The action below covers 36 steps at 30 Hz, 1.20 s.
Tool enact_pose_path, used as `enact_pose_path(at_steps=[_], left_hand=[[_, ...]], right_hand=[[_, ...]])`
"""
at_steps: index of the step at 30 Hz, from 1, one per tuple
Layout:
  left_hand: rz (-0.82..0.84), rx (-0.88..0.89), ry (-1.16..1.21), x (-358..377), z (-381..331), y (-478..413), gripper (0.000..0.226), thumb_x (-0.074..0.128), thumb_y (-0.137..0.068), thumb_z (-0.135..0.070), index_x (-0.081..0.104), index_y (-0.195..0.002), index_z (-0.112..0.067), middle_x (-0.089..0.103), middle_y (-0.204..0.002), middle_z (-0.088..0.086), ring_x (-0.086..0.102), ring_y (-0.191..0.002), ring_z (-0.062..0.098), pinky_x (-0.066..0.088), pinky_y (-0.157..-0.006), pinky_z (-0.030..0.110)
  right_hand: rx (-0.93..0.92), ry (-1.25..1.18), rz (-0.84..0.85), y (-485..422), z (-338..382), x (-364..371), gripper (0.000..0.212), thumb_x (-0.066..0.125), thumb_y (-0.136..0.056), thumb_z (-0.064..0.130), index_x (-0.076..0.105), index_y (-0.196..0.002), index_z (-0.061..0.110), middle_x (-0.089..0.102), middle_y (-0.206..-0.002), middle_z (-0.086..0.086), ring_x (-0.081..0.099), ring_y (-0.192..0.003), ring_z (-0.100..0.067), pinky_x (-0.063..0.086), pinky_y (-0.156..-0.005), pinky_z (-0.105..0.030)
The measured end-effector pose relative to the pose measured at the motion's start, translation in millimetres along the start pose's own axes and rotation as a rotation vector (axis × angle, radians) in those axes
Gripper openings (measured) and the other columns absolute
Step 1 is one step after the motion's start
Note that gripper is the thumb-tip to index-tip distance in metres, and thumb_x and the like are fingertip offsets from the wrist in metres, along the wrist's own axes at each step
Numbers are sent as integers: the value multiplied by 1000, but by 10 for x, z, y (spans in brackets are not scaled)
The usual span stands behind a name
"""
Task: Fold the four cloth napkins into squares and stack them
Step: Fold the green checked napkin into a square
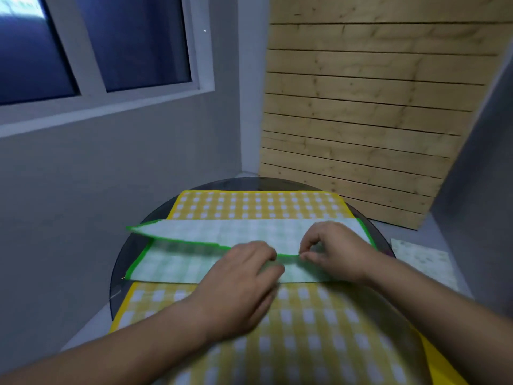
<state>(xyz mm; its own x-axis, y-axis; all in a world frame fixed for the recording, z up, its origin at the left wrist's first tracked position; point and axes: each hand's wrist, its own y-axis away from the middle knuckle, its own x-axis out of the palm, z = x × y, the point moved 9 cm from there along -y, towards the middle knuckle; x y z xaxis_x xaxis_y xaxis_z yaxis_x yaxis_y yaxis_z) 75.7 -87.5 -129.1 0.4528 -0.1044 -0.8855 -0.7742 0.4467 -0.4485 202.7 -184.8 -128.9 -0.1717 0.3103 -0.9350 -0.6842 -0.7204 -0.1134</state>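
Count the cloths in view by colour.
Green-edged checked napkin: 1
Yellow checked: 2, the far yellow napkin and the near yellow napkin, unless they join beneath the green one
Pale patterned sheet at right: 1, kind unclear
Total: 4

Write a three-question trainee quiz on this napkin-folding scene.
1. True or false: the green-edged napkin lies on top of yellow checked cloth.
2. What is the right hand doing? A) pinching the napkin's green edge B) lying flat on bare glass C) holding a cup
3. Fill in: the dark glass table is ____ in shape.
Key: 1 true; 2 A; 3 round.
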Motion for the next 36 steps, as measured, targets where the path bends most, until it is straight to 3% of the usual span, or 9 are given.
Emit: enact_pose_path(at_steps=[3,5,7,11,14,20,29,33,36], left_hand=[[139,-164,-20,187,228,25,62,50,-91,-48,43,-146,-19,36,-156,11,26,-148,28,21,-121,38],[297,-266,20,417,396,75,71,37,-97,-57,18,-157,-25,10,-167,7,1,-154,22,-2,-122,33],[431,-284,28,616,483,151,72,28,-98,-62,6,-159,-30,-2,-168,3,-11,-153,19,-8,-122,34],[573,-323,84,800,604,264,77,10,-88,-73,4,-157,-40,-6,-167,-1,-16,-152,19,-12,-122,38],[588,-324,93,823,638,260,71,13,-91,-71,5,-156,-44,-7,-167,-3,-18,-152,21,-14,-122,44],[619,-347,164,855,629,300,63,20,-98,-66,6,-156,-46,-8,-167,-5,-17,-152,20,-9,-122,50],[568,-360,200,848,648,353,60,18,-97,-68,9,-154,-50,-6,-167,-9,-15,-153,16,-9,-123,45],[542,-359,206,860,662,365,57,19,-98,-66,10,-153,-52,-4,-167,-9,-14,-153,16,-9,-123,45],[531,-351,199,864,666,358,58,21,-98,-66,10,-153,-52,-2,-167,-8,-12,-153,17,-7,-123,45]], right_hand=[[64,-51,47,123,-34,190,6,73,-81,29,74,-79,24,67,-91,8,62,-88,-10,51,-84,-34],[100,-100,52,198,-76,266,7,73,-81,28,71,-75,26,66,-91,9,62,-87,-10,52,-84,-35],[93,-118,42,243,-95,307,12,73,-81,28,67,-71,31,64,-93,10,60,-92,-10,51,-87,-35],[74,-123,35,301,-134,356,10,71,-84,30,68,-75,32,57,-103,15,54,-104,-7,45,-95,-29],[64,-121,23,350,-142,356,8,70,-87,30,70,-79,30,54,-112,14,51,-111,-6,40,-95,-22],[-5,-46,-10,403,-74,382,7,66,-89,28,69,-83,29,52,-123,14,44,-120,-7,39,-101,-27],[-47,-42,43,344,-28,427,8,63,-88,32,70,-87,30,60,-122,17,47,-117,-5,38,-102,-30],[-39,-72,-25,26,79,317,31,54,-95,34,67,-122,24,58,-136,7,45,-130,-14,33,-112,-30],[29,2,78,-323,143,484,55,40,-103,37,30,-153,17,22,-162,3,13,-151,-14,11,-122,-30]])
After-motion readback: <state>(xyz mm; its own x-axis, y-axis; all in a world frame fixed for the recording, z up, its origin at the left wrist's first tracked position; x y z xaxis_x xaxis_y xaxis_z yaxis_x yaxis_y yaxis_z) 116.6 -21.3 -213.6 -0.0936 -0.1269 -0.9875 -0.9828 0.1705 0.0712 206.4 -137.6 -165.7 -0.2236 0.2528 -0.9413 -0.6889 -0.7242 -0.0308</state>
